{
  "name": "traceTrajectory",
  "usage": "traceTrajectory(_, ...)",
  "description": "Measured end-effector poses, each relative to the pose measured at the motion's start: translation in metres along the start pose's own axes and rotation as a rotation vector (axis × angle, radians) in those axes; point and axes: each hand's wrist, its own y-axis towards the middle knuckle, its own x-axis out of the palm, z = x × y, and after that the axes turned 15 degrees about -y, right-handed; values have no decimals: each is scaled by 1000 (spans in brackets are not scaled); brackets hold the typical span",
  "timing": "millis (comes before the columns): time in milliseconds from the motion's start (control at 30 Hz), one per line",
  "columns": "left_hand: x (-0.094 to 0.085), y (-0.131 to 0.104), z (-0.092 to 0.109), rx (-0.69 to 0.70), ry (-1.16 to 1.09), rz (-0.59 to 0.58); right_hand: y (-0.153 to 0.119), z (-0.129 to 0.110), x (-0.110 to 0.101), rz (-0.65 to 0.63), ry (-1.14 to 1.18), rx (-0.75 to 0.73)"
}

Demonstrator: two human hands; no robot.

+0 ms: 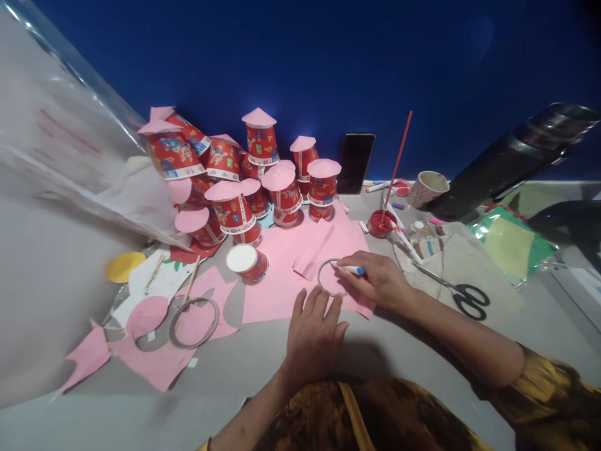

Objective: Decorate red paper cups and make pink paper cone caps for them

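My right hand (378, 279) is closed on a white marker (350, 269) with a blue end, its tip at the upper inside edge of a grey ring (321, 280). The ring lies on a pink paper sheet (272, 288). My left hand (314, 329) rests with fingers spread on the sheet's front edge, its fingertips near the ring's lower left. Behind the sheet stand several red printed paper cups (261, 145) with pink paper cone tops (258, 118). One upturned cup (248, 263) has a bare white top.
Black scissors (462, 294), a red paint pot (381, 223) with a stick, markers and a dark flask (507, 163) are at right. A phone (357, 163) leans on the blue wall. Pink scraps (154, 363) and another ring (172, 326) lie left.
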Motion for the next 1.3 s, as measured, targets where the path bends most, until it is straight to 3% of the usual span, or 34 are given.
traceTrajectory(267,5,-3,0,-28,-10,13,-1,-11,-19,-155,-471,-88)
traceTrajectory(600,3,-1,2,-38,-18,-1,27,-27,-35,-398,-680,89)
traceTrajectory(1033,2,-1,-1,-19,-62,-1,52,-18,-30,-497,-557,90)
traceTrajectory(1300,3,0,0,-16,-42,-2,56,-15,-26,-522,-226,110)
